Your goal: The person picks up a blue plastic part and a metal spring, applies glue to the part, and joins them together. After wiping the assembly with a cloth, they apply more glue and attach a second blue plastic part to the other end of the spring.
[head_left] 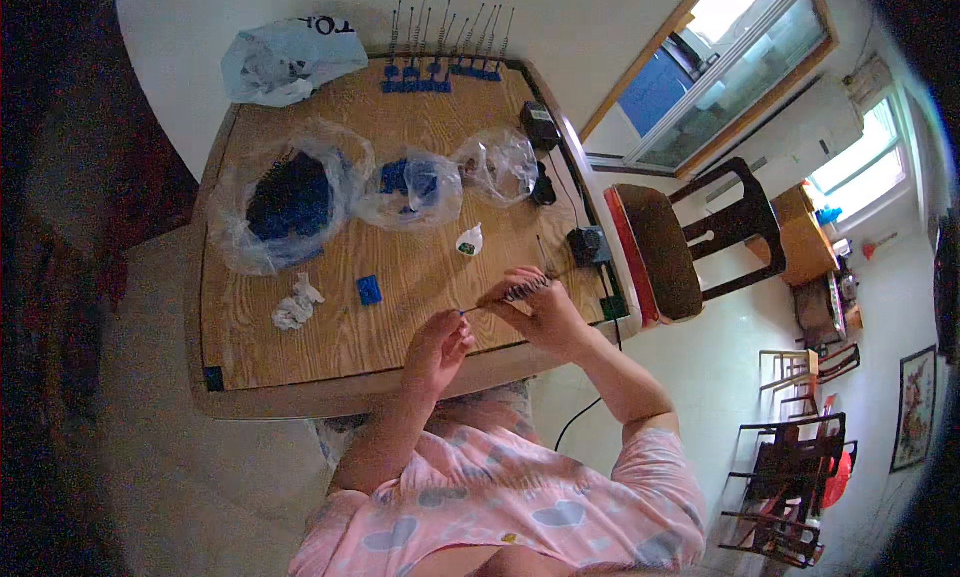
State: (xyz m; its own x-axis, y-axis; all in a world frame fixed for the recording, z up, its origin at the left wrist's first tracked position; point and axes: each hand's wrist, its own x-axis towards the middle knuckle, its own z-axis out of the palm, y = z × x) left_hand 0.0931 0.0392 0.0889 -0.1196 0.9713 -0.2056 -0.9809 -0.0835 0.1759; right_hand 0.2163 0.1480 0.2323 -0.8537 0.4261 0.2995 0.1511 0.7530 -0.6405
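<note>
Hands pinching a thin wire over the surface (300,367).
Right hand (540,312) and left hand (437,345) both closed on wire (490,302); it may bend or slip from the fingertips.

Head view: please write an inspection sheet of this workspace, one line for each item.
Surface: wooden table, dark edging.
Job's things: thin rod with spring held between both hands; finished row at far edge.
Clutter: clear bags of blue parts, loose blue block, crumpled tissue.
Grippers: left hand pinches rod end; right hand grips it.
Cables: black cable off near edge.
Surroundings: chair, window.
</note>
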